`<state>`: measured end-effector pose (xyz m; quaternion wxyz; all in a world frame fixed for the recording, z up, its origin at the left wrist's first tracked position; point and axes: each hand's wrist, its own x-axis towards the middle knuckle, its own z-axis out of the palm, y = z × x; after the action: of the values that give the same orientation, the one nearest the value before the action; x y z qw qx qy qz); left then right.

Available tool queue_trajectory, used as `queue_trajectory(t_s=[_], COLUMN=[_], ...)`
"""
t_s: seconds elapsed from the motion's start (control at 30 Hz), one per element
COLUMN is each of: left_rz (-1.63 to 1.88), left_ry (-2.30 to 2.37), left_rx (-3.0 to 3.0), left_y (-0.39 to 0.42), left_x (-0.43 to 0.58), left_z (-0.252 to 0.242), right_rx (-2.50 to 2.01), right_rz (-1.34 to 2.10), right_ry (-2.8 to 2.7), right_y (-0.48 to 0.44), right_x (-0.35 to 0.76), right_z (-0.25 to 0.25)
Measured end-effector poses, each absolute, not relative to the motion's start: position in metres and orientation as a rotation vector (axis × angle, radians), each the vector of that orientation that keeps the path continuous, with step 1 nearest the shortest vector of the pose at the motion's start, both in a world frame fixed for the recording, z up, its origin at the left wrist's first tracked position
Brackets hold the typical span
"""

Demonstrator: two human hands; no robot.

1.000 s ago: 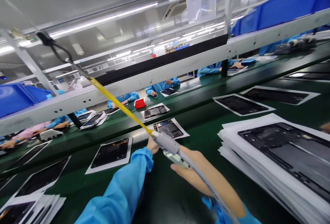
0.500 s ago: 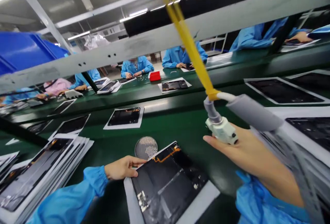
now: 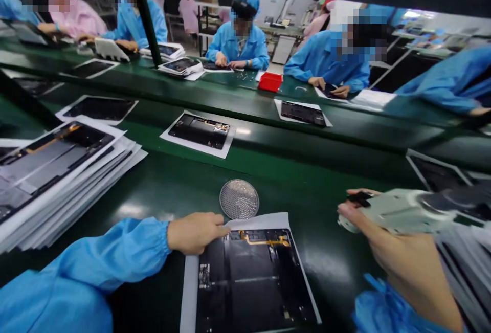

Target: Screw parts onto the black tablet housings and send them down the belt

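Note:
A black tablet housing (image 3: pixel 257 287) with an orange flex cable along its top lies on white paper (image 3: pixel 274 219) in front of me. My left hand (image 3: pixel 197 233) is closed at its upper left corner, its curled fingers partly hidden and touching the edge. Off to the right, my right hand (image 3: pixel 387 241) grips a pale grey-green hand tool (image 3: pixel 402 209) with a black part near the thumb and a dark grey sleeve behind. Its exact kind is unclear. The tool is held above the bench, apart from the housing. A round dimpled tray (image 3: pixel 240 199) of small parts sits just beyond the paper.
Housings on paper form a tall stack (image 3: pixel 88 179) at left; another stack (image 3: pixel 466 266) stands at right. A single housing (image 3: pixel 199 131) lies on the green bench (image 3: pixel 184 184) ahead. Across the line, people in blue work near a red bin (image 3: pixel 270 81).
The view has tilted down. The housing has turned to lie straighter on its paper. My right hand has brought the tool from hanging upright to nearly level, farther right. My left hand stays at the corner.

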<state>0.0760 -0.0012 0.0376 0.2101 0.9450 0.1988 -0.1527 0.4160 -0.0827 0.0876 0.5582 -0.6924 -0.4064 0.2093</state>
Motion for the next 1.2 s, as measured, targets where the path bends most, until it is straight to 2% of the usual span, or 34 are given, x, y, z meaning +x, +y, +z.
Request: queue_trajectory(t_s=[0.2, 0.4, 0.57, 0.7, 0.87, 1.2], left_rz=[-0.377, 0.033, 0.362, 0.503, 0.720, 0.679], left_ry=[0.519, 0.838, 0.693, 0.568, 0.719, 0.808], left_rx=[2.600, 2.802, 2.885, 2.883, 2.911, 2.862], left_y=[-0.014, -0.042, -0.050, -0.057, -0.055, -0.050], left_x=[0.061, 0.074, 0.094, 0.108, 0.110, 0.100], left_z=[0.037, 0.006, -0.020, -0.020, -0.012, -0.012], right_rx=[-1.450, -1.174, -1.171, -1.147, -1.080, -1.007], right_rz=[0.647, 0.821, 0.813, 0.798, 0.861, 0.895], right_ry=[-0.923, -1.100, -1.093, -1.059, -1.144, -1.167], right_y=[-0.066, -0.042, -0.044, -0.046, -0.032, -0.019], right_x=[0.372, 0.324, 0.315, 0.312, 0.292, 0.277], right_z=[0.086, 0.077, 0.085, 0.089, 0.064, 0.040])
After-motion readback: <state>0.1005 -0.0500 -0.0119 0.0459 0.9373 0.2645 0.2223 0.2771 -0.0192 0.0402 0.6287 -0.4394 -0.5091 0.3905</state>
